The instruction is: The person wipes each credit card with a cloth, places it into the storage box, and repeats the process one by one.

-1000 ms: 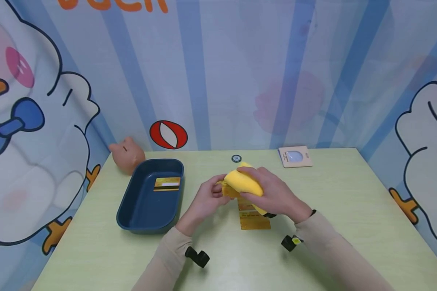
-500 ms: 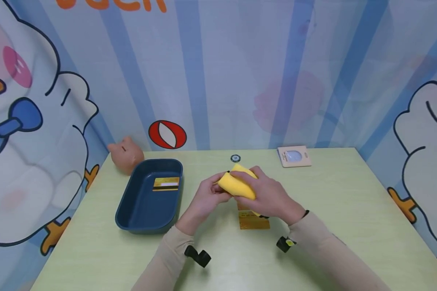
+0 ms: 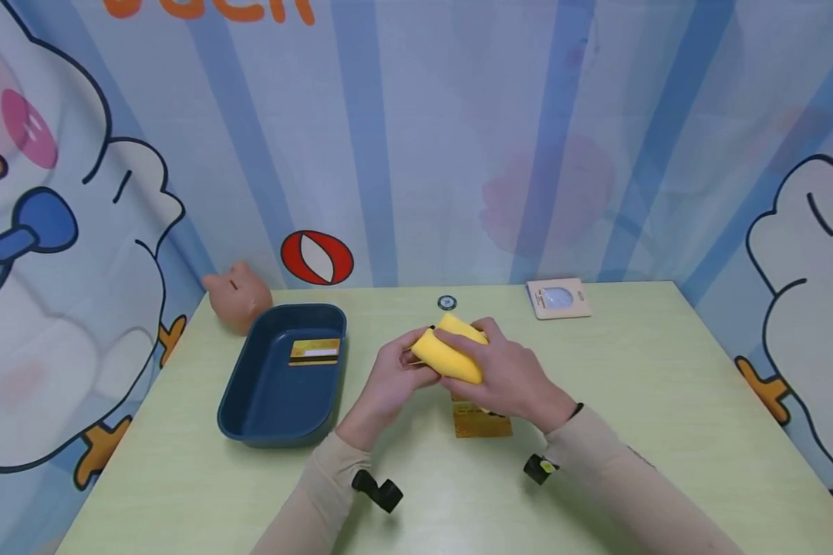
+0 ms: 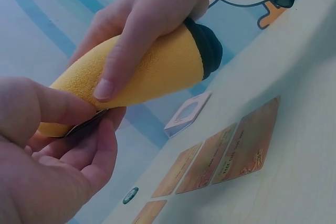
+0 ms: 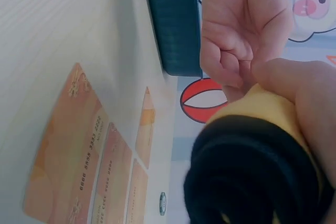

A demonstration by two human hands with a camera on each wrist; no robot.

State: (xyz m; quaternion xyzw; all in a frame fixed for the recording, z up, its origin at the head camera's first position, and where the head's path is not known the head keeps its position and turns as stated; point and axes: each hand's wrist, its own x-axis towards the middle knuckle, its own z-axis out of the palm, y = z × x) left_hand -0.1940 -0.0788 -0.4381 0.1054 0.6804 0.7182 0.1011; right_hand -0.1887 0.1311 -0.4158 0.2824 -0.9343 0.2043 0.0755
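My right hand (image 3: 510,378) grips a bunched yellow cloth (image 3: 447,360) with a black edge; its black end (image 4: 206,51) shows in the left wrist view. My left hand (image 3: 394,376) pinches a thin bank card (image 4: 86,124) between thumb and fingers. The cloth lies against this card and covers most of it. Both hands meet above the middle of the table. Below them, several gold bank cards (image 4: 247,145) lie side by side on the table, partly hidden by the right hand in the head view.
To the left stands a dark blue tray (image 3: 281,420) holding one gold card (image 3: 315,352). A pink piggy bank (image 3: 239,299) is behind it. Near the table's (image 3: 639,401) back edge are a round chip (image 3: 447,303) and a pale flat box (image 3: 558,298).
My right hand has moved slightly left with the cloth, which now covers the card in my left hand. That card's gold face showed earlier. The left hand has hardly moved.
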